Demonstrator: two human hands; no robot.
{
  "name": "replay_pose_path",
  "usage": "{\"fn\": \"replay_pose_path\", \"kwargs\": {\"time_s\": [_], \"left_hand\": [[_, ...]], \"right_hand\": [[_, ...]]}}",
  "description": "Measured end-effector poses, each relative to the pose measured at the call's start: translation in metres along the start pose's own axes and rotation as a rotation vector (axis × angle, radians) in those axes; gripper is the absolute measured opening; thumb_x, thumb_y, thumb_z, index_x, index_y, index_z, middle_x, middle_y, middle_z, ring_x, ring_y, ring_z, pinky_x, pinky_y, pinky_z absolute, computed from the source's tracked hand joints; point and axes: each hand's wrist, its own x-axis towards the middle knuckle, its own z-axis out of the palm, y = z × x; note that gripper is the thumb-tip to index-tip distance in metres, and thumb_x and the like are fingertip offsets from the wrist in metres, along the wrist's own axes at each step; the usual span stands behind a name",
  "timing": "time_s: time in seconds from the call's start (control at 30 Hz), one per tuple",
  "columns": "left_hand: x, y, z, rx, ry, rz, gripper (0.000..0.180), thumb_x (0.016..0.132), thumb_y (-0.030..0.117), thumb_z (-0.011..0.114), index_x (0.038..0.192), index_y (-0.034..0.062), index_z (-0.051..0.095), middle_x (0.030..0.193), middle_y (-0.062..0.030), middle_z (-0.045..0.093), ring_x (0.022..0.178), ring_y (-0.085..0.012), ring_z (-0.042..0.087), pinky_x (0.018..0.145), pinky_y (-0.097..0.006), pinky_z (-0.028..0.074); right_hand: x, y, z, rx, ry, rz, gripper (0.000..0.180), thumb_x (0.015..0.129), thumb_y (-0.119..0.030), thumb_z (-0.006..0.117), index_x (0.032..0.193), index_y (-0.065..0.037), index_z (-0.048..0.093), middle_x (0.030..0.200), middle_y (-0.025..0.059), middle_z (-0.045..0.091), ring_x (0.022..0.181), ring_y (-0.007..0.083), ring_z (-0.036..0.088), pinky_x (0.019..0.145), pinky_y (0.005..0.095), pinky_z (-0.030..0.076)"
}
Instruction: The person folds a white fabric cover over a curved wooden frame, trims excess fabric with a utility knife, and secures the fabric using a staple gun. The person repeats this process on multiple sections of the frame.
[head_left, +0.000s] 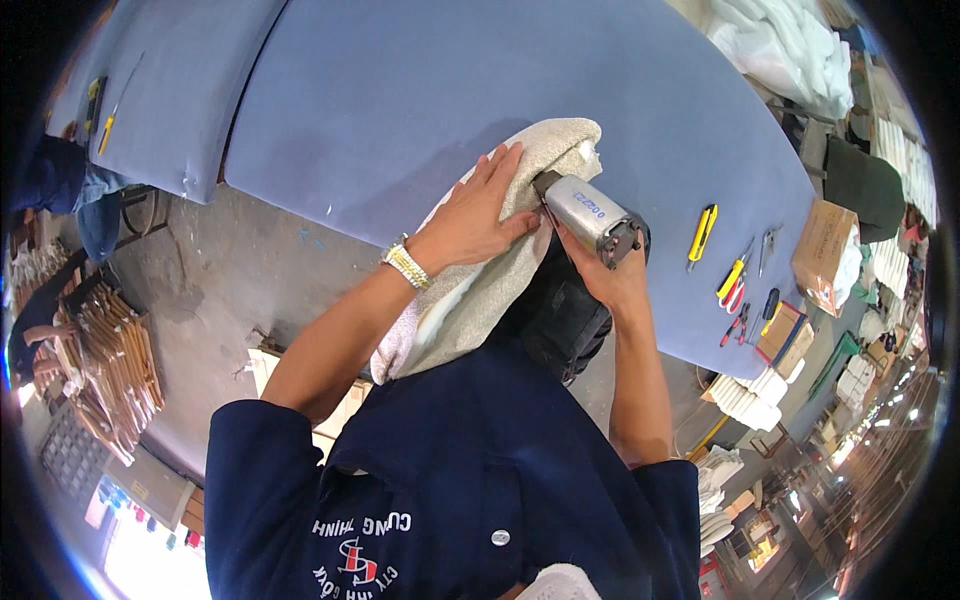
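Observation:
A cushion-like piece (pixel 530 170) covered in beige woven fabric leans between my body and the blue padded table (pixel 400 90). White padding shows at its far tip and along its side. My left hand (pixel 474 213) rests flat on the fabric with the fingers stretched out and the thumb apart. In my right hand (pixel 612 280) is a staple gun (pixel 590 212) with a silver body and a dark nose. That nose meets the edge of the piece beside my left thumb. The grip is mostly hidden by the body of the gun.
On the table's right side lie a yellow utility knife (pixel 703 237), red-handled scissors (pixel 735 295), small red-handled pliers (pixel 737 325) and other hand tools. A cardboard box (pixel 826 248) stands beyond them. Wooden frames (pixel 110 360) are stacked at the left, near another person's hand (pixel 48 335).

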Motion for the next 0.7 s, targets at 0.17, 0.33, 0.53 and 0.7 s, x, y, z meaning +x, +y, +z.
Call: {"fn": "replay_pose_path", "kwargs": {"time_s": [0.17,0.33,0.53,0.7], "left_hand": [[0.003,0.009,-0.001,0.054,0.065,-0.068,0.085,0.097,0.029,0.068,0.158,-0.0071,0.02,0.152,-0.0377,0.04,0.133,-0.0512,0.051,0.11,-0.051,0.045],[0.004,0.01,0.002,0.081,0.076,-0.093,0.081,0.096,0.025,0.068,0.156,-0.0066,0.024,0.148,-0.0385,0.044,0.128,-0.0521,0.055,0.105,-0.053,0.049],[-0.001,0.014,0.001,0.08,0.096,-0.071,0.075,0.092,0.018,0.071,0.147,-0.0108,0.029,0.151,-0.0354,0.043,0.136,-0.0533,0.048,0.102,-0.054,0.052],[0.002,0.02,0.001,0.081,0.116,-0.079,0.074,0.092,0.018,0.071,0.147,-0.0093,0.031,0.148,-0.0354,0.045,0.131,-0.0521,0.053,0.099,-0.053,0.054]], "right_hand": [[-0.002,0.0,0.002,-0.046,0.029,-0.13,0.026,0.08,-0.012,0.08,0.1,0.003,0.073,0.088,0.0169,0.076,0.078,0.027,0.075,0.071,0.0359,0.056],[-0.008,-0.007,-0.007,-0.017,-0.033,-0.023,0.027,0.081,-0.013,0.08,0.102,0.003,0.073,0.09,0.0158,0.076,0.079,0.025,0.075,0.072,0.0357,0.056],[-0.009,-0.007,-0.01,0.071,-0.112,0.045,0.026,0.083,-0.013,0.079,0.104,0.002,0.074,0.091,0.0145,0.076,0.083,0.0242,0.076,0.073,0.0347,0.057],[-0.004,-0.013,-0.008,-0.124,-0.111,-0.072,0.03,0.081,-0.011,0.079,0.107,0.002,0.073,0.091,0.0157,0.076,0.083,0.0284,0.076,0.075,0.0347,0.057]]}}
